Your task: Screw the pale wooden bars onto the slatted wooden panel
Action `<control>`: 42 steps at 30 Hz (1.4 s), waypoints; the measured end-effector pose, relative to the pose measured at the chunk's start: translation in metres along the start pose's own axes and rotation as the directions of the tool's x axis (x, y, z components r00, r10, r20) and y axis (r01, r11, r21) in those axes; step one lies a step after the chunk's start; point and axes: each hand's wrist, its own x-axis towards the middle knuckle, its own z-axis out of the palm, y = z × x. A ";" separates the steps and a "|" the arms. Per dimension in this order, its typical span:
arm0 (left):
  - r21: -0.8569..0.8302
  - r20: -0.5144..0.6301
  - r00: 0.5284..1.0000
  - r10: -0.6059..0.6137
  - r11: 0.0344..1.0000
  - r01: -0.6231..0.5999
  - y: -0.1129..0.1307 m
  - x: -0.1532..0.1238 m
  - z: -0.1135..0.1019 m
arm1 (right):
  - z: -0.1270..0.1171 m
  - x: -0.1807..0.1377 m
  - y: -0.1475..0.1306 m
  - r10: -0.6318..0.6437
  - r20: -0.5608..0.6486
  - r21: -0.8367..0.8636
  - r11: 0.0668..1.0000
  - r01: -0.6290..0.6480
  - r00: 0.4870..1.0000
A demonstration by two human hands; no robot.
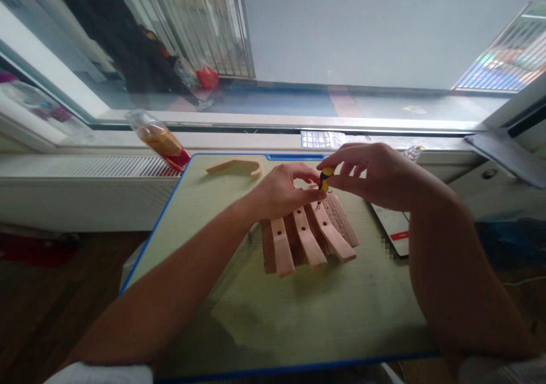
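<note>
Several wooden slats [307, 239] lie fanned out in a stack on the green table [239, 316], some with small holes drilled in them. My left hand [279, 193] rests closed on the far end of the stack and presses it down. My right hand [371, 173] pinches the yellow and black handle of a small screwdriver [325, 179], held upright. Its tip meets one slat near the far end, beside my left fingers.
A curved wooden piece [236, 166] lies at the table's far edge. A plastic bottle [158, 139] lies tilted on the window ledge at left. A white paper or booklet [394, 227] sits at the table's right edge. A window runs behind the table.
</note>
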 end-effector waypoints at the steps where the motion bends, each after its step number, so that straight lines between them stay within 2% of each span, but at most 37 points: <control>1: 0.004 -0.003 1.000 0.000 1.000 0.000 0.000 0.000 0.000 | 0.000 0.000 0.000 -0.003 -0.005 -0.002 1.000 0.003 1.000; 6: 0.004 -0.011 1.000 -0.017 1.000 0.017 0.001 0.001 0.000 | 0.003 0.002 -0.003 0.006 -0.023 -0.040 0.999 -0.007 1.000; 15: 0.040 -0.018 0.999 -0.048 0.998 0.048 -0.002 0.001 0.002 | 0.003 0.004 -0.002 0.105 -0.052 -0.058 0.992 -0.108 0.993; 37: 0.021 0.004 0.999 -0.034 0.999 0.034 -0.002 0.001 0.000 | 0.008 0.004 -0.011 0.112 -0.091 -0.060 0.991 -0.117 0.990; 42: -0.028 -0.024 0.999 0.021 0.999 -0.021 -0.009 0.002 0.003 | 0.010 0.005 -0.008 0.092 -0.078 -0.086 0.991 -0.099 0.993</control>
